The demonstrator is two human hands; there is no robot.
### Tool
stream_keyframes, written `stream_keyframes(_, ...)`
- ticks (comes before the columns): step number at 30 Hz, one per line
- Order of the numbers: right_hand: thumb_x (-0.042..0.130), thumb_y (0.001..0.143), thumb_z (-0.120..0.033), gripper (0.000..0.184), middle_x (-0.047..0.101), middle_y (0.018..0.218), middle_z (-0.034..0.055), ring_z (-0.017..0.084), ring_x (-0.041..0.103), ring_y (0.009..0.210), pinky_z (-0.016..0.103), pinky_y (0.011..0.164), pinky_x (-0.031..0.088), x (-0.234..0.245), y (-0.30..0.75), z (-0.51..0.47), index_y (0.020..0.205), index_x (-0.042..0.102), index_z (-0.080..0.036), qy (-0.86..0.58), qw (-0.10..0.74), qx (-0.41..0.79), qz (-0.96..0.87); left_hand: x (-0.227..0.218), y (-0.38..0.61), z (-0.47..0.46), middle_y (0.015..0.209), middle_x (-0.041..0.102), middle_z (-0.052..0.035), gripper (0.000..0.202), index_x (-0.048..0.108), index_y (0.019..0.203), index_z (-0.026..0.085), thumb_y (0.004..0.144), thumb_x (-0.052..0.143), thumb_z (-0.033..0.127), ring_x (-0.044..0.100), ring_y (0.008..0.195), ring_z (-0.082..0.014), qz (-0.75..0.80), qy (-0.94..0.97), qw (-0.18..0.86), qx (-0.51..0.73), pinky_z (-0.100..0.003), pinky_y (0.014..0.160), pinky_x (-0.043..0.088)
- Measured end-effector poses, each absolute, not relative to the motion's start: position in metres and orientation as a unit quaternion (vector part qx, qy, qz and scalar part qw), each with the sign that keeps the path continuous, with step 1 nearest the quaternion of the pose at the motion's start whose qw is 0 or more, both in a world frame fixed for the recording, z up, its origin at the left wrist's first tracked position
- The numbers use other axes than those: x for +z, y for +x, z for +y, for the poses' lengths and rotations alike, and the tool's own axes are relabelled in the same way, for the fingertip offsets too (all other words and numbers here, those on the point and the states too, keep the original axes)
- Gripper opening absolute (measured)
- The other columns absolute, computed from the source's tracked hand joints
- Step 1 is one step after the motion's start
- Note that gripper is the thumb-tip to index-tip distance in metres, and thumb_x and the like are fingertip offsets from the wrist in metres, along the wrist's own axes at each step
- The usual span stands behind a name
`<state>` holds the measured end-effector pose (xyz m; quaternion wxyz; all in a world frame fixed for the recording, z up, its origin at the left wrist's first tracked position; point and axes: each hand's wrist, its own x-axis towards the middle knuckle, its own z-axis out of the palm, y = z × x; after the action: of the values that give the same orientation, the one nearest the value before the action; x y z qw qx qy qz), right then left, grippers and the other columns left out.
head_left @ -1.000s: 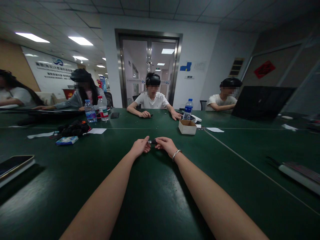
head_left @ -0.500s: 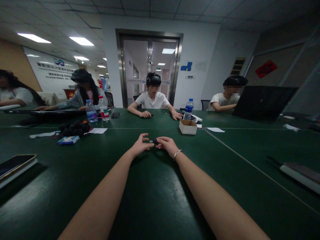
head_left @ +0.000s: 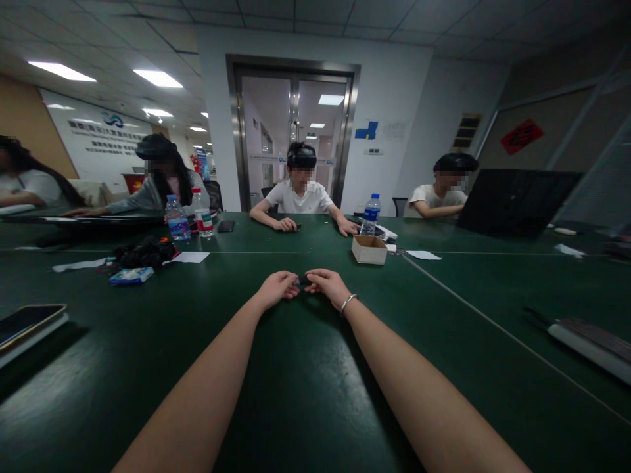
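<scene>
Just above the green table (head_left: 296, 368), both my hands meet at a small black stick (head_left: 303, 280), which looks like a USB stick. My right hand (head_left: 329, 287), with a silver bracelet at the wrist, pinches its right end between thumb and fingers. My left hand (head_left: 277, 290) is closed at the other end, where a pale, shiny bit shows at the fingertips. Fingers cover much of the stick, so its finer details are hidden.
An open cardboard box (head_left: 369, 251) stands beyond my right hand, near a water bottle (head_left: 370, 215). To the left lie a blue-and-white packet (head_left: 131, 276), a black tangled heap (head_left: 144, 253) and a phone (head_left: 29, 325). A person (head_left: 300, 190) sits opposite.
My left fingers, spread apart beside the stick's left end before, have closed on that end. My right hand keeps its pinch in nearly the same place.
</scene>
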<state>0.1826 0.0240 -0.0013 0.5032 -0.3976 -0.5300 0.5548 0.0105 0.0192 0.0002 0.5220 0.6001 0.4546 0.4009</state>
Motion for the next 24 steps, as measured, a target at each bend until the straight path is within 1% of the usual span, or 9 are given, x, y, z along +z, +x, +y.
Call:
stream_keyframes(2, 0.06, 0.073, -0.01, 0.009, 0.065, 0.063, 0.0034, 0.011, 0.063, 0.052, 0.015, 0.045, 0.047, -0.0012, 0.1827, 0.0242, 0.082, 0.062, -0.011, -0.399, 0.5, 0.556, -0.53, 0.0, 0.0099, 0.0187, 0.082, 0.056, -0.0042, 0.059, 0.041, 0.114, 0.018, 0.065, 0.071, 0.03, 0.057, 0.067, -0.0117, 0.436, 0.619, 0.481, 0.441, -0.026, 0.065, 0.047)
stream_keyframes(4, 0.06, 0.074, -0.01, 0.01, 0.065, 0.065, 0.0037, 0.012, 0.063, 0.053, 0.015, 0.045, 0.047, -0.0011, 0.1827, 0.0242, 0.083, 0.062, -0.011, -0.401, 0.496, 0.556, -0.533, 0.0004, 0.0095, 0.0179, 0.092, 0.053, -0.0043, 0.078, 0.034, 0.121, 0.023, 0.056, 0.077, 0.024, 0.057, 0.072, -0.012, 0.431, 0.619, 0.458, 0.471, -0.027, 0.07, 0.047)
stream_keyframes(7, 0.06, 0.073, -0.009, 0.01, 0.065, 0.067, 0.0037, 0.011, 0.063, 0.053, 0.015, 0.045, 0.046, -0.0007, 0.1824, 0.0239, 0.083, 0.062, -0.011, -0.403, 0.491, 0.555, -0.538, 0.0025, 0.0107, 0.0163, 0.094, 0.053, -0.0082, 0.06, 0.033, 0.122, 0.018, 0.072, 0.063, 0.036, 0.058, 0.071, -0.0134, 0.458, 0.585, 0.495, 0.451, -0.031, 0.069, 0.048)
stream_keyframes(9, 0.06, 0.073, -0.008, 0.01, 0.065, 0.068, 0.0036, 0.011, 0.063, 0.052, 0.015, 0.045, 0.046, -0.0005, 0.1823, 0.0237, 0.082, 0.063, -0.011, -0.402, 0.491, 0.553, -0.54, 0.0036, 0.0113, 0.0151, 0.089, 0.054, -0.0082, 0.052, 0.035, 0.121, 0.016, 0.077, 0.055, 0.036, 0.057, 0.068, -0.0138, 0.461, 0.594, 0.499, 0.432, -0.031, 0.066, 0.048)
stream_keyframes(13, 0.06, 0.074, -0.009, 0.01, 0.066, 0.067, 0.0038, 0.011, 0.063, 0.053, 0.015, 0.046, 0.046, -0.0009, 0.182, 0.0245, 0.083, 0.063, -0.011, -0.404, 0.488, 0.55, -0.544, 0.0029, 0.0097, 0.0156, 0.097, 0.051, -0.0059, 0.08, 0.029, 0.124, 0.024, 0.058, 0.074, 0.018, 0.057, 0.082, -0.0154, 0.424, 0.638, 0.453, 0.455, -0.028, 0.07, 0.047)
stream_keyframes(14, 0.06, 0.074, -0.009, 0.01, 0.066, 0.066, 0.0039, 0.011, 0.063, 0.053, 0.015, 0.046, 0.046, -0.0012, 0.1819, 0.0249, 0.084, 0.063, -0.011, -0.405, 0.487, 0.55, -0.545, 0.0021, 0.0095, 0.0163, 0.098, 0.051, -0.0063, 0.079, 0.029, 0.123, 0.024, 0.058, 0.074, 0.019, 0.057, 0.084, -0.0156, 0.422, 0.629, 0.465, 0.458, -0.028, 0.071, 0.047)
stream_keyframes(18, 0.059, 0.074, -0.008, 0.01, 0.065, 0.066, 0.0035, 0.011, 0.063, 0.051, 0.015, 0.045, 0.046, -0.0027, 0.1817, 0.0266, 0.083, 0.062, -0.011, -0.412, 0.486, 0.548, -0.543, -0.0002, 0.0109, 0.0185, 0.082, 0.056, -0.0058, 0.047, 0.038, 0.114, 0.016, 0.076, 0.059, 0.032, 0.058, 0.068, -0.0135, 0.437, 0.595, 0.52, 0.43, -0.031, 0.068, 0.048)
stream_keyframes(21, 0.059, 0.074, -0.008, 0.01, 0.065, 0.066, 0.0036, 0.011, 0.063, 0.052, 0.015, 0.045, 0.046, -0.0035, 0.1823, 0.027, 0.084, 0.062, -0.011, -0.407, 0.487, 0.549, -0.544, 0.001, 0.0106, 0.0167, 0.079, 0.054, -0.0012, 0.055, 0.038, 0.113, 0.018, 0.066, 0.066, 0.016, 0.057, 0.068, -0.0118, 0.422, 0.626, 0.476, 0.452, -0.029, 0.07, 0.047)
stream_keyframes(24, 0.06, 0.075, -0.009, 0.01, 0.066, 0.068, 0.0043, 0.011, 0.063, 0.053, 0.015, 0.046, 0.047, -0.0037, 0.183, 0.0268, 0.084, 0.062, -0.011, -0.402, 0.487, 0.549, -0.548, 0.0034, 0.0082, 0.0142, 0.085, 0.054, -0.0014, 0.065, 0.037, 0.115, 0.02, 0.059, 0.067, 0.006, 0.057, 0.077, -0.0127, 0.41, 0.627, 0.464, 0.473, -0.028, 0.073, 0.046)
